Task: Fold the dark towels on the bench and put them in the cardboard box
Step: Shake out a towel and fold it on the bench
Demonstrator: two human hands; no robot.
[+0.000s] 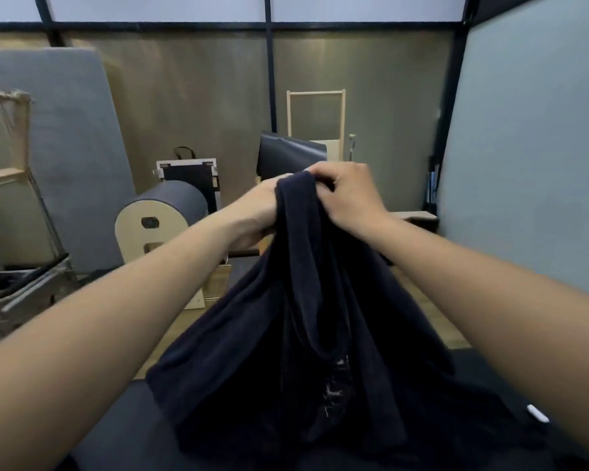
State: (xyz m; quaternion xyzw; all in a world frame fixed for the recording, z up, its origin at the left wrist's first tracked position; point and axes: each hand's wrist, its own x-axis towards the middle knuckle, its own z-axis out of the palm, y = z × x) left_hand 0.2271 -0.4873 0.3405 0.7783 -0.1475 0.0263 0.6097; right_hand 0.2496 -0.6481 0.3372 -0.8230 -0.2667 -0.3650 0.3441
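Observation:
A dark navy towel hangs in loose folds in front of me, held up at chest height. My left hand grips its top edge from the left, partly hidden behind the cloth. My right hand pinches the same bunched top edge from the right, fingers curled over it. The two hands are close together. The towel's lower part drapes down onto the dark bench at the bottom of the view. No cardboard box is in view.
A padded barrel-shaped piece of exercise equipment stands on the floor at left centre. A grey mat leans on the wall. A metal frame is at far left. A pale partition closes the right side.

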